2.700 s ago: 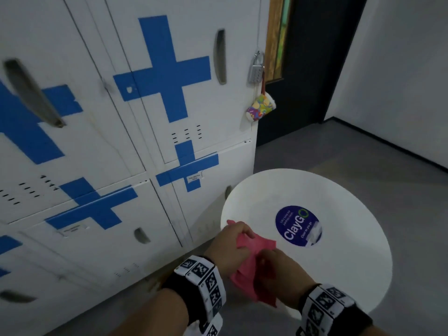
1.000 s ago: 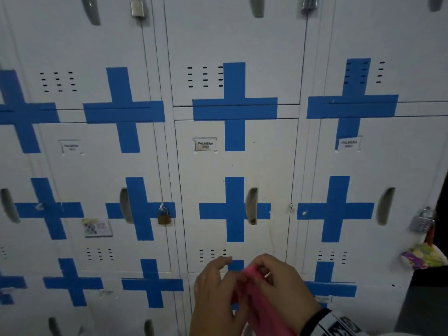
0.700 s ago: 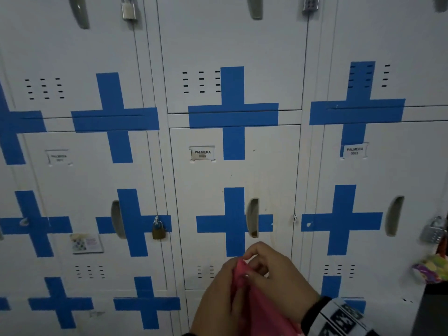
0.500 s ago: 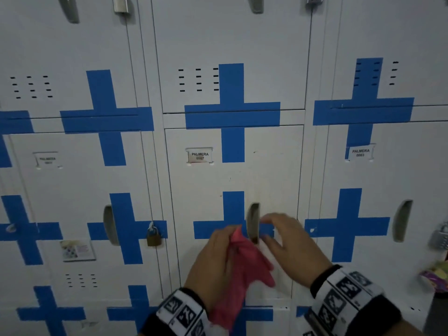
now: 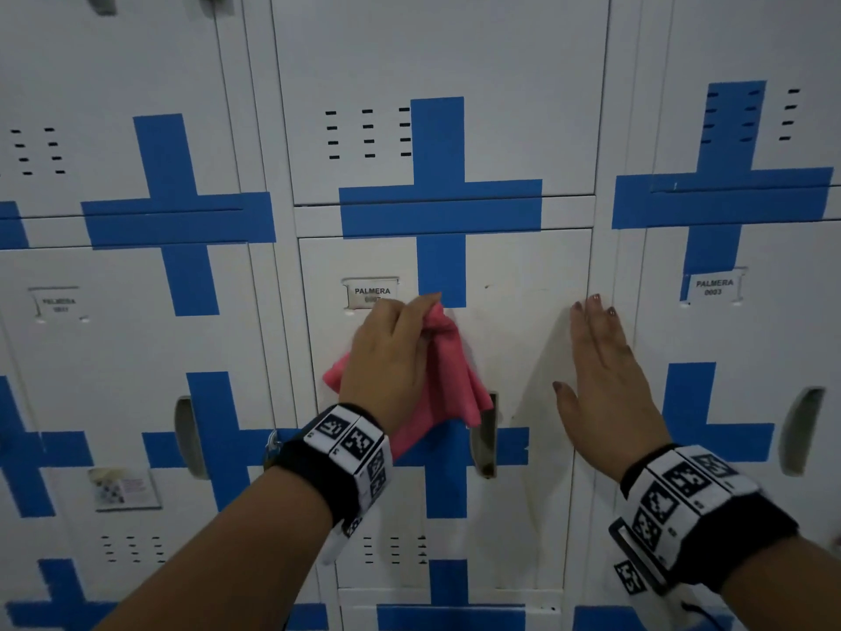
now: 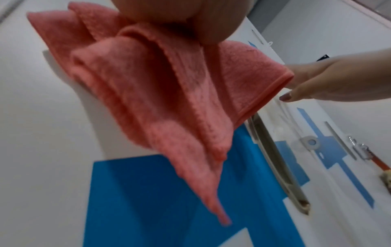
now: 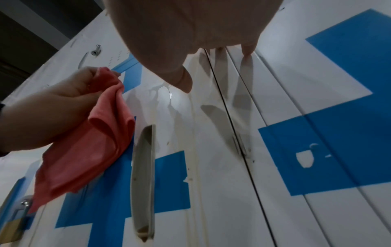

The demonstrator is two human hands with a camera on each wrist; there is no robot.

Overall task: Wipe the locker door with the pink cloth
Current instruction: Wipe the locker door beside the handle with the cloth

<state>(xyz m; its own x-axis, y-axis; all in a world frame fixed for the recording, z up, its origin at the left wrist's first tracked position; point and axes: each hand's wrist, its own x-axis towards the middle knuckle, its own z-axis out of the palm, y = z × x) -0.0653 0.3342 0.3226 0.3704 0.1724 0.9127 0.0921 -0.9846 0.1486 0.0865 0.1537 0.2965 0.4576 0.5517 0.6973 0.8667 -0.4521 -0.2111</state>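
My left hand (image 5: 391, 352) grips the bunched pink cloth (image 5: 448, 384) against the upper part of the middle white locker door (image 5: 514, 339), just under its name label (image 5: 372, 292) and the blue cross. The cloth's loose folds (image 6: 160, 100) hang down toward the recessed handle (image 5: 484, 437). My right hand (image 5: 600, 371) lies flat with straight fingers on the same door's right edge, holding nothing. From the right wrist, the left hand (image 7: 52, 107) holds the cloth (image 7: 84, 142) left of the handle (image 7: 142, 180).
Neighbouring locker doors (image 5: 746, 357) with blue crosses flank the middle one. A padlock (image 7: 14, 224) hangs on the locker to the left. Yellowish streaks (image 7: 196, 150) run down the door near the right edge.
Both hands have risen from waist height to the door. The left hand carried the cloth up to the label, and the right hand let go of it and went flat on the door's right edge.
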